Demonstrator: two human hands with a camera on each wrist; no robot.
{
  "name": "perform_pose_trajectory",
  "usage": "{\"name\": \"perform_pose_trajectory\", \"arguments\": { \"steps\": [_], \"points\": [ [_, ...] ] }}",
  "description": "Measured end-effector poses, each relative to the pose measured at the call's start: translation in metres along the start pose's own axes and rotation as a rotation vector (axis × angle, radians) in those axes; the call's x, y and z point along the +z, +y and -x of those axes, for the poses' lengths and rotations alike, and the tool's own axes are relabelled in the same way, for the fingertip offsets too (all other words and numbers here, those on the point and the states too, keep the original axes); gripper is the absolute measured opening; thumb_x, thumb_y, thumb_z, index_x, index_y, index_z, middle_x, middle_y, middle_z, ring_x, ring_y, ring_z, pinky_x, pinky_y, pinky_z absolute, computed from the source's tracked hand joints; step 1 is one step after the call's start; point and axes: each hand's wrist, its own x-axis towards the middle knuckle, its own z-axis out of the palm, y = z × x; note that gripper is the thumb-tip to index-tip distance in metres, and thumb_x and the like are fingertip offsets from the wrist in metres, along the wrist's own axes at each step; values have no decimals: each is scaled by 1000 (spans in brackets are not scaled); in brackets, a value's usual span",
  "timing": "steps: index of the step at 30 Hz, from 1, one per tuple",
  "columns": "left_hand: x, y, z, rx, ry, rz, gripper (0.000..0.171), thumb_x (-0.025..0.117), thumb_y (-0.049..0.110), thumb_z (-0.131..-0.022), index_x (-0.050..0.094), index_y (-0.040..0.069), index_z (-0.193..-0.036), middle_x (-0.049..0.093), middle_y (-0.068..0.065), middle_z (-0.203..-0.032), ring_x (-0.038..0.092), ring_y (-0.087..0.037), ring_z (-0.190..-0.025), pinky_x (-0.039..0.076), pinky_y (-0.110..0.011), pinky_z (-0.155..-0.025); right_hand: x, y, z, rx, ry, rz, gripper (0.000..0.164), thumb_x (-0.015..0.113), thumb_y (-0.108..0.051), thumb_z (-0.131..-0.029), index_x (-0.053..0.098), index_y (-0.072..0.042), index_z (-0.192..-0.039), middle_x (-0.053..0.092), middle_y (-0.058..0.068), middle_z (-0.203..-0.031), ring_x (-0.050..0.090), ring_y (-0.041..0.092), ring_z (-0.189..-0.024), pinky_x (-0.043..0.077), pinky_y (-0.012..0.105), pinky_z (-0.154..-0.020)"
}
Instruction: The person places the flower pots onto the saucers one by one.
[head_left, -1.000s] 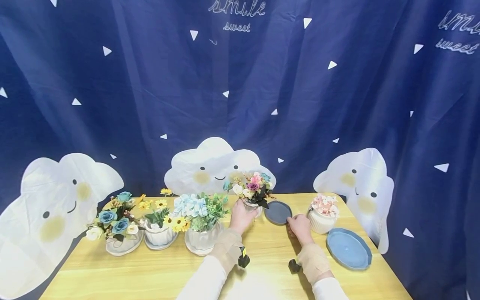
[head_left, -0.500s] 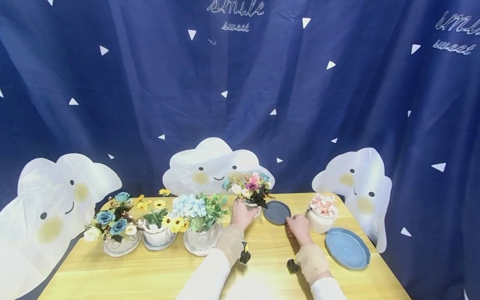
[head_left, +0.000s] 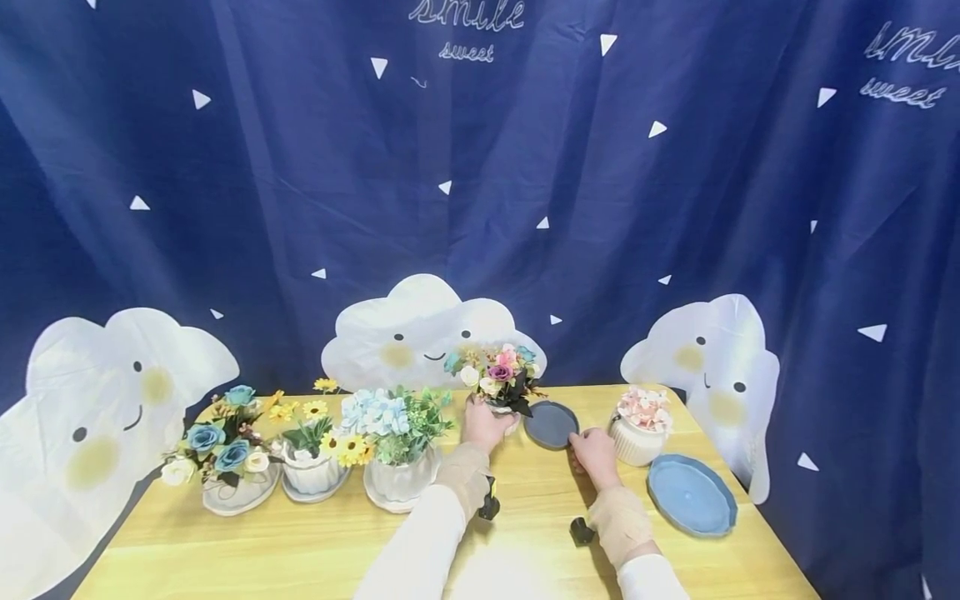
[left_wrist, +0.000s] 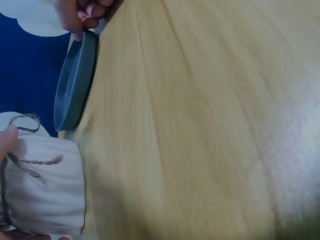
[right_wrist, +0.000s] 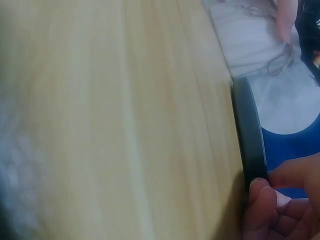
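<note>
My left hand (head_left: pixel 487 427) grips a small white flowerpot (left_wrist: pixel 47 185) at the back middle of the table. Twine is tied in a bow around the pot, and pink, purple, white and teal artificial flowers (head_left: pixel 501 372) fill it. Just right of it lies a round dark grey-blue saucer (head_left: pixel 552 425). My right hand (head_left: pixel 595 457) pinches the saucer's near right rim, thumb and finger on either side of the edge in the right wrist view. Saucer and pot stand close side by side. The head view hides most of the pot behind my left hand.
Three potted flower arrangements on saucers stand at left: blue roses (head_left: pixel 232 454), yellow daisies (head_left: pixel 315 471) and blue hydrangeas (head_left: pixel 401 479). At right are a ribbed white pot (head_left: pixel 637 442) with pink flowers and a larger blue tray (head_left: pixel 692 495). A dark blue curtain (head_left: pixel 480 167) hangs behind the table.
The head view has shifted slightly, so everything appears a little further left. Both hands keep their hold on the flowerpot and the saucer.
</note>
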Motion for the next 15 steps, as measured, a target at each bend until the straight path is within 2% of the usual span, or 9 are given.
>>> {"name": "perform_pose_trajectory", "arguments": {
  "steps": [5,15],
  "points": [
    [4,-5,-3,38,30,1,83,87,34,-62,50,-8,-122,57,-32,-118,62,-45,-103,55,-49,-92,-2,-2,1,-1,-4,-10,28,57,-18,-90,61,-1,-68,55,1,-50,52,9,-39,50,23,-40],
    [4,-10,-5,98,25,54,76,88,29,-63,53,-8,-120,59,-29,-113,62,-44,-100,54,-49,-94,0,-3,2,19,16,17,27,57,-19,-89,59,-3,-67,54,1,-49,51,10,-38,49,24,-39]
  ]
}}
